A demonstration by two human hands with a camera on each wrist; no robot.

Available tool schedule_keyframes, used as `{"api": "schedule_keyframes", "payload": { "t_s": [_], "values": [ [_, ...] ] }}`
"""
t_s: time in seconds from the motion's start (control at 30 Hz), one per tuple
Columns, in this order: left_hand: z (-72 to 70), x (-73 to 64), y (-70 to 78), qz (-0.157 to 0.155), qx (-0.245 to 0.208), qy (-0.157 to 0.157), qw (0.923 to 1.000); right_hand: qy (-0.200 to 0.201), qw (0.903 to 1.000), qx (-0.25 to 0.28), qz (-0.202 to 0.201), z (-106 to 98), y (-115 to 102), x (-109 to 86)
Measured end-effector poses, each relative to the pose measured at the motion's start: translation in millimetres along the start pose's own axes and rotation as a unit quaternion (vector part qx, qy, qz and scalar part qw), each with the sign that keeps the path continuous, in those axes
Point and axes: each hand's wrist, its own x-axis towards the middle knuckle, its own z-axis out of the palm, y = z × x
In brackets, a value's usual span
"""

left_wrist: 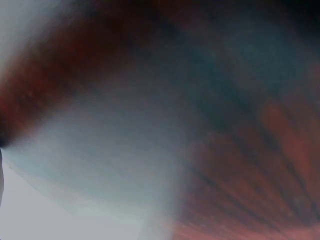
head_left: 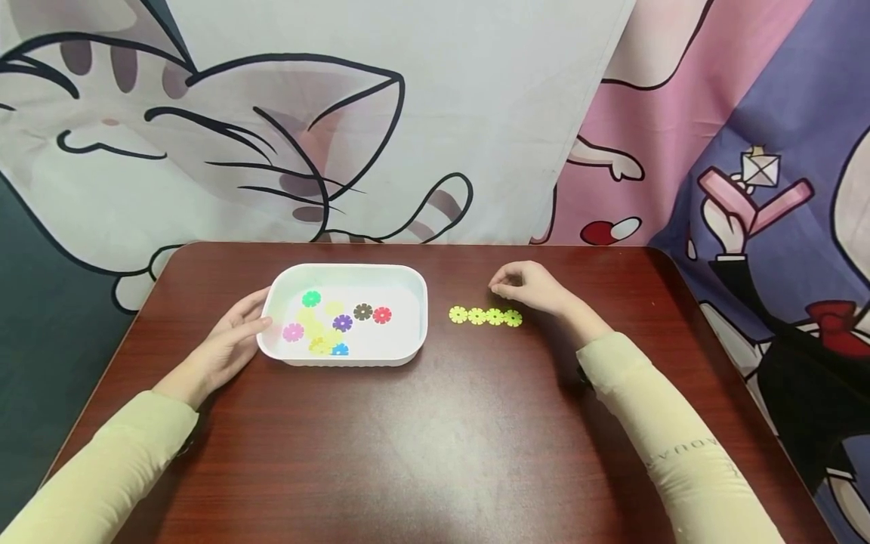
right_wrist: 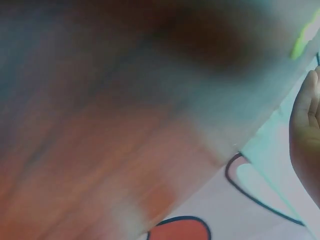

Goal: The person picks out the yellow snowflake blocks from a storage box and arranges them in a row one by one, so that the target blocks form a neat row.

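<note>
A white plastic tray (head_left: pixel 408 332) with flower-shaped plastic discs in it stands on the left of the table. At its left end my left hand (head_left: pixel 227 344) grips the rim, thumb over the edge and the other fingers along the outside. To the tray's right, several yellow-green flower discs (head_left: pixel 495 316) lie in a straight row, each touching its neighbour. My right hand (head_left: pixel 533 287) hovers just behind the row's right half, fingers loosely bent with nothing visible in them. Part of that hand (right_wrist: pixel 307 120) shows in the right wrist view; the left wrist view is blurred.
Inside the tray lie a green disc (head_left: pixel 311 298), a pink disc (head_left: pixel 294 332), a purple disc (head_left: pixel 343 323), a black disc (head_left: pixel 363 311), a red disc (head_left: pixel 383 315), a blue disc (head_left: pixel 340 349) and several yellow ones. Behind the brown table (head_left: pixel 421 453) hangs a cartoon-printed cloth (head_left: pixel 503 98).
</note>
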Motion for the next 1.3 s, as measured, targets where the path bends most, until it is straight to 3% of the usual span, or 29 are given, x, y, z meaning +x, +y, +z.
{"api": "schedule_keyframes", "payload": {
  "t_s": [0.47, 0.77, 1.3],
  "values": [
    [1.7, 1.9, 0.7, -0.007, 0.01, 0.003, 0.9999, 0.027, 0.9966, 0.017, -0.076, 17, -60, 34.0],
    [2.4, 2.4, 1.6, -0.015, 0.008, 0.01, 0.9998, 0.028, 0.9925, 0.045, -0.111, 44, -92, 49.8],
    [1.0, 0.5, -0.2, 0.005, 0.003, -0.006, 1.0, -0.041, 0.9843, 0.077, -0.153, 100, -135, 70.6]
  ]
}}
